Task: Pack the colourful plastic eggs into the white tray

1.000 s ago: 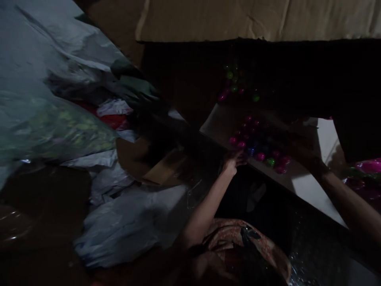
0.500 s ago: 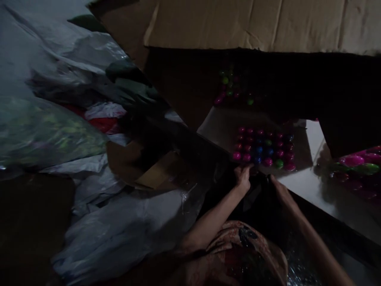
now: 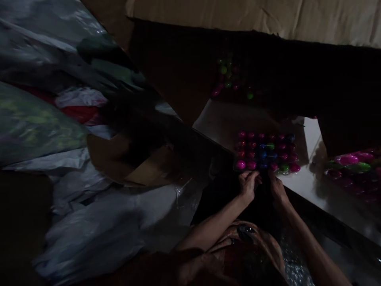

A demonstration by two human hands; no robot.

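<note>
Head view: a clear plastic tray of glossy pink, green and blue egg-shaped balls (image 3: 266,152) lies flat on a pale, smooth table (image 3: 306,180), at its near edge. Left hand (image 3: 249,185) and right hand (image 3: 277,188) meet at the tray's near rim, fingers curled; dim light hides whether they pinch it. The balls sit in even rows, so filling appears finished, with handling of the pack apparently left. A second tray of similar shiny balls (image 3: 354,167) rests to the right, well apart. Crumpled grey plastic sheeting (image 3: 98,226) and a matte brown cardboard flap (image 3: 253,16) surround the table.
</note>
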